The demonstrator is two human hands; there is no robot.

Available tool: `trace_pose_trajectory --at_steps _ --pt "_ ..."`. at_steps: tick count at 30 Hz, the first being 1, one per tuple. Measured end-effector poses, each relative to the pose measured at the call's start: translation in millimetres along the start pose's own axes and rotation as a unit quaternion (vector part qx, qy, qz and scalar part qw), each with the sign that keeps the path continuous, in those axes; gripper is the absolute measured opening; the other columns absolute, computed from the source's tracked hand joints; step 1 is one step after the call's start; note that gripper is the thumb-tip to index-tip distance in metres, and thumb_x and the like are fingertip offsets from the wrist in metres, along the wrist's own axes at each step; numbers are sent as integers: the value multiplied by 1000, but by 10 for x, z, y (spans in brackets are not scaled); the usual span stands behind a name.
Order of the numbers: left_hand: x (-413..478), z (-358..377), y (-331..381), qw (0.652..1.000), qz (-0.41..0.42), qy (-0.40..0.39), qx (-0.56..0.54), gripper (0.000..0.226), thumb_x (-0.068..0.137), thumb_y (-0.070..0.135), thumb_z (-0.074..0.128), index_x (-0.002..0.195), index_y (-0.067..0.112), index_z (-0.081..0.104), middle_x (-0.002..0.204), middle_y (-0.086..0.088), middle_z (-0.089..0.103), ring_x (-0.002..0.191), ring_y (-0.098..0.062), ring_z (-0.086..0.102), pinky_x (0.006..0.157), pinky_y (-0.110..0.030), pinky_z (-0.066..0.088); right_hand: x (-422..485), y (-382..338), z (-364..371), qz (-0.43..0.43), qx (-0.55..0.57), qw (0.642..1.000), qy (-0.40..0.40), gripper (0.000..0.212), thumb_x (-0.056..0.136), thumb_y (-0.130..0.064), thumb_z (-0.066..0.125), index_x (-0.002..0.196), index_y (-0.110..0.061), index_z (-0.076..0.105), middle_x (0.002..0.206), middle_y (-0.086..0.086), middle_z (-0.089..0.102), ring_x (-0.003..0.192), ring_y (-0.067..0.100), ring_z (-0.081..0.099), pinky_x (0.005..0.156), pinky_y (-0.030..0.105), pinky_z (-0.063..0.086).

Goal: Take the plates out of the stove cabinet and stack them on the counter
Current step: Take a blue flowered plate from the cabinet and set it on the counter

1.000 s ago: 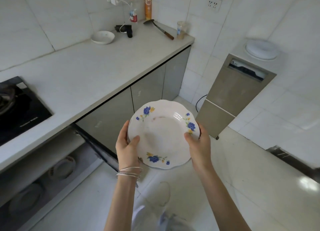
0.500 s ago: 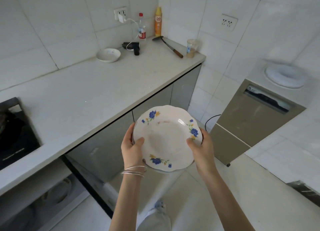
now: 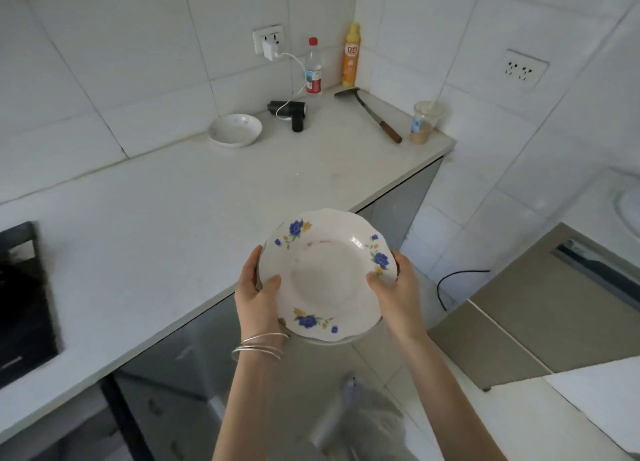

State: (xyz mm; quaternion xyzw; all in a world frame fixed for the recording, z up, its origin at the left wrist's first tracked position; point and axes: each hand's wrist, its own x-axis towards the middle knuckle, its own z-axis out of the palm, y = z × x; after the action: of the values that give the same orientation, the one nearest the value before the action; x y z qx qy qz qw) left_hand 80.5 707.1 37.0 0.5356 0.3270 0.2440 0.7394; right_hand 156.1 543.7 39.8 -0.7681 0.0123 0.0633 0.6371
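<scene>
A white plate with blue flowers is held tilted in the air by both hands, just past the front edge of the white counter. My left hand grips its left rim, thumb on the inside. My right hand grips the right rim the same way. A second rim shows under the plate's lower edge, so there may be more than one plate. The stove cabinet stands open at the lower left; its inside is mostly out of view.
A black stove top lies at the counter's left. At the back stand a small white bowl, a black device on a charger, two bottles, a spatula and a plastic cup. A beige appliance stands to the right.
Both hands have lifted the plate up and toward the counter edge. The view has risen, so the open cabinet and the plates inside have dropped out of sight.
</scene>
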Motion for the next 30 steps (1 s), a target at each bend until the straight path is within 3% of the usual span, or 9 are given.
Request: trace_pose_trajectory --at_steps 5,10,14,20,22,24,27,30 --pt "525 229 -48 999 5 51 -7 66 59 12 55 125 11 53 127 -11 56 116 -33 52 97 -56 43 721 -9 261 8 1 999 -52 37 76 -1 60 109 -15 55 101 4 66 89 20 64 77 41 54" --pt "1115 640 68 995 16 102 -10 59 69 0 53 127 9 51 128 -13 56 116 -32 52 97 -55 43 1577 -181 502 5 -1 995 -96 39 74 1 57 111 -12 56 103 8 66 90 21 64 79 41 54" --pt "1554 926 114 988 17 151 -11 53 81 -14 44 129 6 48 128 -14 54 116 -32 52 98 -53 43 2149 -297 677 6 -6 993 -120 45 77 6 56 118 -11 50 105 7 63 93 21 62 81 38 52" --pt "2069 1121 54 979 -7 201 -7 53 76 -5 46 126 10 53 125 -12 57 114 -33 53 96 -54 45 2837 -419 994 5 -47 983 -177 45 78 6 56 118 -12 49 102 3 60 88 17 60 75 33 52" --pt "2238 1147 94 976 -7 218 -10 53 69 2 47 120 11 57 119 -9 61 109 -31 56 92 -50 48 2993 -431 1120 3 -48 981 -187 45 77 7 56 118 -11 50 102 5 60 88 17 59 74 31 50" --pt "2429 1174 158 973 -3 231 -10 47 73 -5 46 115 10 59 113 -7 63 106 -30 56 89 -43 50 3146 -452 1276 4 -46 981 -189 45 76 8 56 117 -10 51 102 5 61 86 17 59 74 30 49" --pt "2754 1147 201 969 -3 247 -14 51 77 -13 42 122 6 56 121 -12 60 112 -31 54 96 -48 46 3382 -522 1536 13 -32 978 -206 45 76 6 56 116 -15 51 102 2 61 88 13 60 73 28 51" --pt "3099 1105 261 967 -2 255 -15 54 72 -4 47 124 7 55 124 -12 59 115 -30 54 98 -48 44 3615 -612 1810 12 -18 976 -218 44 76 5 57 113 -18 52 100 -1 61 87 9 60 62 18 47"
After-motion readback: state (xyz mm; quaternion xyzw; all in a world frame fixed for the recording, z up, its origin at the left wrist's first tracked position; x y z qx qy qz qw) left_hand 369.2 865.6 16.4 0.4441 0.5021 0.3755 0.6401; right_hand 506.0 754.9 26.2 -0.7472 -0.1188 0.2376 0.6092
